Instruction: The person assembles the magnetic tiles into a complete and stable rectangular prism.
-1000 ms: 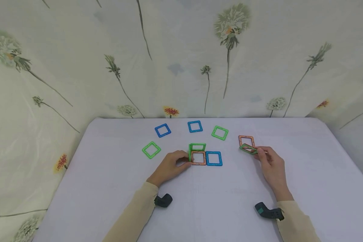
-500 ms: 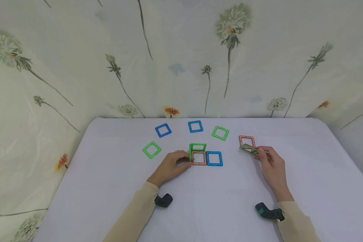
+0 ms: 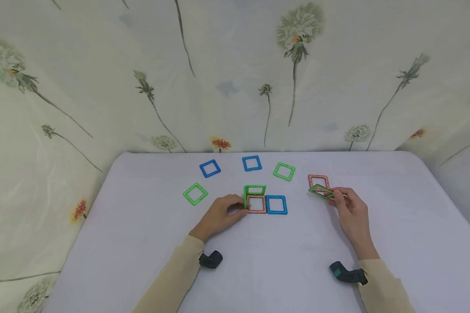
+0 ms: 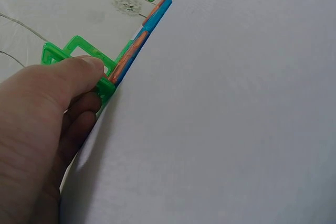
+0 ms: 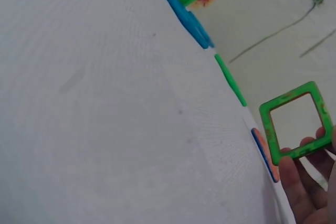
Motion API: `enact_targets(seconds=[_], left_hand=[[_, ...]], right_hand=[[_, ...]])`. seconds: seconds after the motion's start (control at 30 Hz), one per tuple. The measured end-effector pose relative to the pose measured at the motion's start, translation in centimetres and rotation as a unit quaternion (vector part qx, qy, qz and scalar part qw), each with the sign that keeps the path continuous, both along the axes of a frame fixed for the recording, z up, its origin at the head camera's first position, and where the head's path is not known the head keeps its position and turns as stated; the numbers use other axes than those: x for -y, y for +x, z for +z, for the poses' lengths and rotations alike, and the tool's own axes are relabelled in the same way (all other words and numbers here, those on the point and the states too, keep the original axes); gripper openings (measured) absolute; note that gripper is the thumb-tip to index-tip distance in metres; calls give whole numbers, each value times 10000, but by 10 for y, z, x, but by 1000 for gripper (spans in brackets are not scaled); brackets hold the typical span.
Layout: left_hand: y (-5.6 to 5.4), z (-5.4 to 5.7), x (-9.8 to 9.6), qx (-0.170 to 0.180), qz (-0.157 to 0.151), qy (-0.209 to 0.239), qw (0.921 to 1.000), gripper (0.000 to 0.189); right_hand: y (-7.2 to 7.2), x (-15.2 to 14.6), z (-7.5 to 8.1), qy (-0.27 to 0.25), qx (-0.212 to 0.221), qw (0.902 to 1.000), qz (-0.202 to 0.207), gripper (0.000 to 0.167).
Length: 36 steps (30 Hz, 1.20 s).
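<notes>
My left hand (image 3: 221, 213) pinches an upright green square magnetic tile (image 3: 245, 198) at the left edge of a flat orange tile (image 3: 256, 212). In the left wrist view, the thumb lies across that green tile and partly hides it. Another green tile (image 3: 255, 187) stands along the orange tile's far edge. A blue tile (image 3: 276, 212) lies flat against its right side. Off to the right, my right hand (image 3: 352, 215) holds a green square tile (image 5: 286, 98) by one side between thumb and fingers, tilted. It overlaps a second orange tile (image 3: 318, 176) in the head view.
Behind the joined tiles lie two loose blue tiles, one at the left (image 3: 210, 175) and one near the middle (image 3: 252, 157), and a green tile (image 3: 283, 164). One more green tile (image 3: 189, 189) lies left of my left hand. A white cloth (image 3: 266, 269) covers the table; a flowered curtain hangs behind.
The green tile in my right hand has tipped up very slightly. Both hands and the joined tiles stay in place.
</notes>
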<state>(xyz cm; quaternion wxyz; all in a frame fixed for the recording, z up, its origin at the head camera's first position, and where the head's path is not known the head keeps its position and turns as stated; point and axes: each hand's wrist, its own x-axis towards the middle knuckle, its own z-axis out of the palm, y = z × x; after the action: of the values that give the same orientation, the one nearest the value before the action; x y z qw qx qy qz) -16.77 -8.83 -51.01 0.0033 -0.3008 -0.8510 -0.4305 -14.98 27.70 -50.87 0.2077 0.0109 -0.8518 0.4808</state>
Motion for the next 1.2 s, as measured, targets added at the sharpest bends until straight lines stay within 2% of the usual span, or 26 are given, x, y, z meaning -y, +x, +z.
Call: enact_targets(seconds=[0.13, 0.43, 0.87, 1.2], left_hand=[[0, 0, 0, 25, 3, 13, 10000, 20], [0, -2, 0, 2, -53, -3, 10000, 21], [-1, -1, 1, 33, -31, -27, 10000, 21], [0, -3, 0, 66, -8, -43, 10000, 21]], right_hand=[[-1, 0, 2, -169, -2, 9998, 45, 23], [-2, 3, 6, -74, 152, 9998, -62, 25], [-6, 7, 7, -68, 175, 9997, 123, 26], [-5, 15, 14, -335, 207, 9986, 363, 24]])
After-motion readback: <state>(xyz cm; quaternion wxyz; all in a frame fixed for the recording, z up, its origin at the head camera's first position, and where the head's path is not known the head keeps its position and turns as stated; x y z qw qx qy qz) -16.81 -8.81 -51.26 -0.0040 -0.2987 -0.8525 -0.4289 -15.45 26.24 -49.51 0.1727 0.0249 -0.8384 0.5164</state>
